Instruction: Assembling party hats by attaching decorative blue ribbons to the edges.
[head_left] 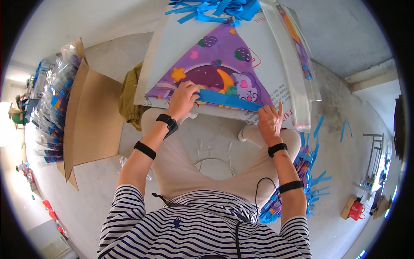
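Observation:
A purple triangular printed sheet (215, 56), much like a kite, lies flat on a pale board (170, 47) in front of me. It carries stars, berries, a moon and a cartoon animal. Its point faces away, and a blue ribbon (226, 100) runs along its near edge. My left hand (184, 98) is closed on the ribbon's left end. At the other end, near the triangle's right corner, my right hand (270, 121) pinches the ribbon with one finger raised. A bunch of blue streamers (228, 9) lies at the triangle's tip.
Long clear plastic bags (282, 56) lie along the board's right side. To the left stands an open cardboard box (92, 116) of bagged purple-and-blue packs (51, 116), beside olive cloth (131, 95). More purple pieces with blue streamers (308, 172) are piled on the floor by my right leg.

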Tool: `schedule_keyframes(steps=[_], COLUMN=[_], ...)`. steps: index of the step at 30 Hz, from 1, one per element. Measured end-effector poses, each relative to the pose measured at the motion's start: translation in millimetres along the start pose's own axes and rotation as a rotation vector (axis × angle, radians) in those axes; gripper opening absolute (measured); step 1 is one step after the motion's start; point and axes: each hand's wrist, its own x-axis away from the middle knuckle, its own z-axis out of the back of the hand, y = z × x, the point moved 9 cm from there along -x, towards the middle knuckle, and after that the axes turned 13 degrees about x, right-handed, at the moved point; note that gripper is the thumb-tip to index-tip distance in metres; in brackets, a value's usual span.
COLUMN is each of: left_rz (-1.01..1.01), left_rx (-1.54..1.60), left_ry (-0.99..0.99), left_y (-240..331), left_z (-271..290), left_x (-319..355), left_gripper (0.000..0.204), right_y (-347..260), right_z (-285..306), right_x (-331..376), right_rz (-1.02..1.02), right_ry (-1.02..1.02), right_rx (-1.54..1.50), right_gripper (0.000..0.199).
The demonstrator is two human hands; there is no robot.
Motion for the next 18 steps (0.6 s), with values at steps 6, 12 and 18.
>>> schedule_keyframes(steps=[6, 12, 18], left_rz=[0.137, 0.439, 0.519], left_rx=[-0.068, 0.003, 0.175], left_ry=[0.188, 0.202, 0.223], left_y=[-41.7, -75.3, -79.3], left_z=[25.5, 39.7, 42.8], left_x=[-8.1, 6.6, 7.2], left_gripper=[0.032, 0.047, 0.052], right_y=[0.0, 3.1, 1.8], right_z=[-4.8, -8.1, -7.2], right_x=[2.4, 4.5, 3.8], right_rz=[0.023, 0.012, 0.016], right_ry=[-0.011, -0.012, -0.014], right_rx=[0.037, 0.041, 0.042], right_gripper=[0.010, 0.009, 0.009])
